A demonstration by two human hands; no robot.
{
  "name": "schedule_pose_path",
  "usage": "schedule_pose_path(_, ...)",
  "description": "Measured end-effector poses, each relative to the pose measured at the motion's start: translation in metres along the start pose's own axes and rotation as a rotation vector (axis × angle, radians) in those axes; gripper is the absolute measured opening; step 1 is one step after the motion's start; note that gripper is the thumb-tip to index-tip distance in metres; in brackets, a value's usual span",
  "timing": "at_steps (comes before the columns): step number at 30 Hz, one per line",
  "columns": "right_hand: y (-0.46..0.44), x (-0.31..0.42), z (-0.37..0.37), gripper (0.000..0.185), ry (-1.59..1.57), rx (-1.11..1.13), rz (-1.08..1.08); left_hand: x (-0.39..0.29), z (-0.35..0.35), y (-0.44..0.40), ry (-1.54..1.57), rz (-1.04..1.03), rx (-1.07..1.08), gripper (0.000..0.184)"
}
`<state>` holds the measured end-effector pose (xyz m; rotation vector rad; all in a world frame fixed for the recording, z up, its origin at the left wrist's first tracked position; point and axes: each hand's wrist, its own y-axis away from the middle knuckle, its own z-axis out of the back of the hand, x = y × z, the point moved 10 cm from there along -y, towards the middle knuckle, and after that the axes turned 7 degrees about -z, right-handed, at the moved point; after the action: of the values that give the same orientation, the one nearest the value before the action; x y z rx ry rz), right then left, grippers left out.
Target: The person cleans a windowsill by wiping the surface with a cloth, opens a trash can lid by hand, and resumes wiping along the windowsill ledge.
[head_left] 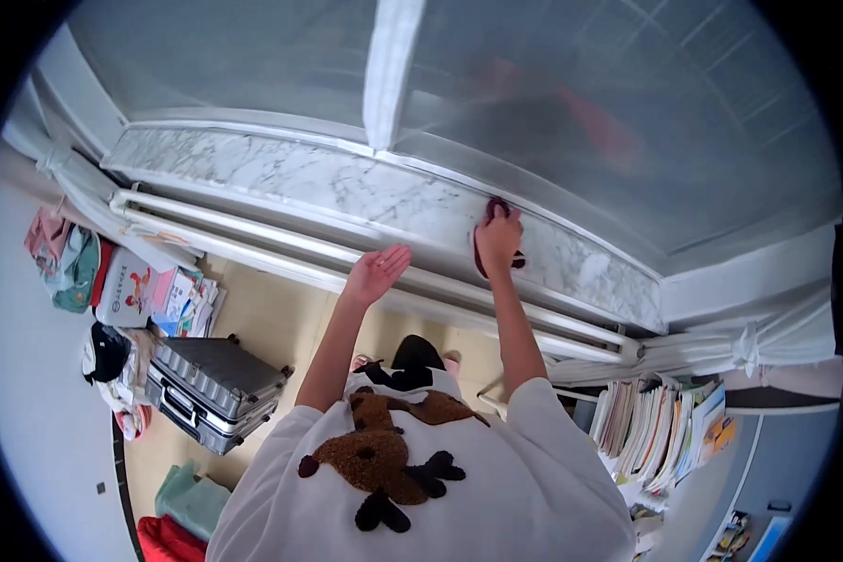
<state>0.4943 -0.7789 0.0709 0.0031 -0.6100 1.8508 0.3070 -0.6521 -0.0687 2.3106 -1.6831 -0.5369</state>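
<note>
A dark red cloth lies bunched under my right hand, whose fingers press it onto the marble windowsill. Part of the cloth hangs at the sill's front edge. To the left, my left hand is held in the air, palm showing, fingers stretched out with nothing in them. It appears above the white radiator pipes, just in front of the sill; whether it touches them I cannot tell.
Window panes rise behind the sill, with tied white curtains at both ends. On the floor at left stand a grey suitcase and a pile of books. Many magazines stand in a row at right.
</note>
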Motion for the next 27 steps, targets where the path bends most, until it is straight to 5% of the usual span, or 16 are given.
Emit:
schedule_pose_path(13, 0.043, 0.253, -0.067, 0.028, -0.171, 0.138, 0.382, -0.092, 0.062, 0.036, 0.097, -0.168, -0.015, 0.042)
schedule_pose_path(18, 0.048, 0.312, -0.099, 0.029, -0.125, 0.137, 0.309, -0.138, 0.093, 0.055, 0.051, -0.24, -0.101, 0.042)
schedule_pose_path(27, 0.075, 0.452, -0.123, 0.029, -0.092, 0.013, 0.504, -0.242, 0.111, 0.05, 0.059, -0.277, -0.143, 0.043)
